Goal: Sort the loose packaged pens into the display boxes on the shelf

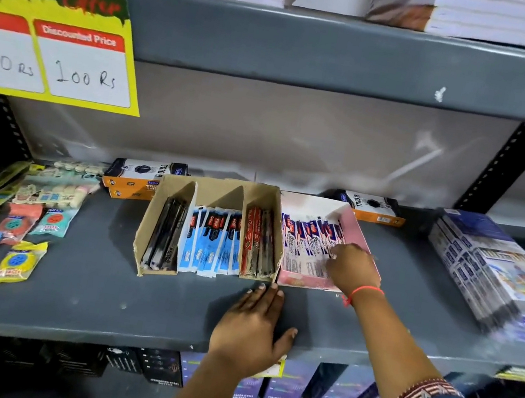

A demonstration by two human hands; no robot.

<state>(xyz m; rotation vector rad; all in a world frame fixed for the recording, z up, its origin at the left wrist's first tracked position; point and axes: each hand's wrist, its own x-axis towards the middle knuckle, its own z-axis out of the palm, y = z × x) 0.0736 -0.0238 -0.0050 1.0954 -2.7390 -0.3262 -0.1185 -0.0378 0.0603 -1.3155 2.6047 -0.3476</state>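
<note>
A brown cardboard display box [144, 231] with three compartments stands on the grey shelf [99, 293]. It holds black packaged pens [166, 235] on the left, blue-and-white pens [212, 242] in the middle and red-and-black pens [259, 243] on the right. Beside it on the right, a pink display box [353, 228] holds white-and-purple packaged pens [306, 241]. My right hand [351, 269] reaches into the pink box, fingertips on those pens. My left hand [251, 329] lies flat on the shelf in front of the brown box, fingers spread.
Packaged sharpeners and erasers [23, 228] lie loose at the left. Orange-and-black boxes [139, 178] [374, 209] stand behind the display boxes. A stack of blue packs [492, 272] sits at the right. A yellow price sign [51, 59] hangs at upper left.
</note>
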